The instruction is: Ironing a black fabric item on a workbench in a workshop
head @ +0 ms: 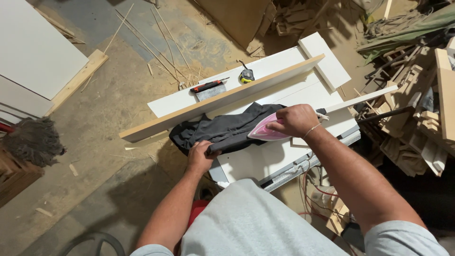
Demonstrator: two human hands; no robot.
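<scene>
A dark grey cloth (222, 130) lies crumpled on a white work surface (265, 156). My left hand (200, 155) grips the cloth's near edge at the table's front. A pink clothes iron (266, 130) rests on the cloth's right end, and my right hand (295, 119) is closed around its handle. A long wooden board with a pale raw edge (222, 98) stands on its side just beyond the cloth, running diagonally across the table.
A scraper with a red-black handle (207, 87) and a yellow tape measure (246, 76) sit on a white panel behind the board. Scrap wood piles (417, 118) crowd the right. A mop head (31, 141) and white panels (33, 52) lie at left on the sawdust floor.
</scene>
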